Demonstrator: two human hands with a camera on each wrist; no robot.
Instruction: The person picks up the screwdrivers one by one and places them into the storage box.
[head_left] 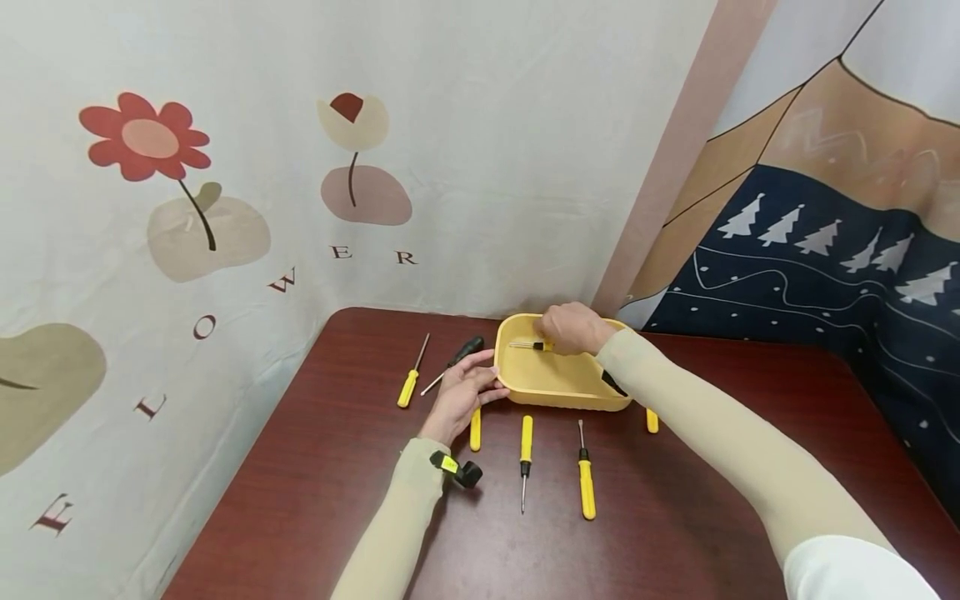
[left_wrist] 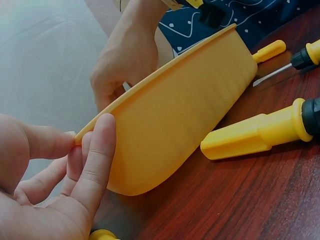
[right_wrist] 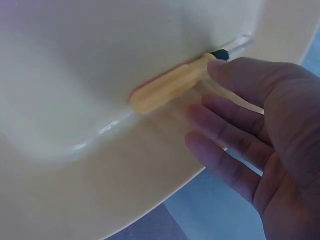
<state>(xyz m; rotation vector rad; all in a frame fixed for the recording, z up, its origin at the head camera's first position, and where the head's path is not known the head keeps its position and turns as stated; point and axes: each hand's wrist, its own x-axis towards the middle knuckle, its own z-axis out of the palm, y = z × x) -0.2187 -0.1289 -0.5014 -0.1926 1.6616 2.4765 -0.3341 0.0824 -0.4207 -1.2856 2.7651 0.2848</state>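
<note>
A yellow plastic basin (head_left: 566, 401) stands near the table's back edge. My left hand (head_left: 463, 393) pinches its left rim; in the left wrist view the thumb and fingers meet at the corner of the basin wall (left_wrist: 175, 110). Inside the basin lies a yellow-handled screwdriver (right_wrist: 170, 87) with a black collar, along the wall. Over it is my right hand (head_left: 573, 327). In the right wrist view the right hand's fingers (right_wrist: 225, 125) are loosely spread below the handle, and its thumb is at the collar, apparently touching it. The handle is not enclosed by the fingers.
Left of the basin lie a yellow screwdriver (head_left: 408, 387) and a black-handled one (head_left: 467, 350). In front are more yellow screwdrivers (head_left: 527, 437) (head_left: 587, 490), one handle (head_left: 476, 429) beside my left wrist. Another yellow handle (head_left: 652, 420) shows by my right sleeve. Printed curtains (head_left: 480, 167) hang behind.
</note>
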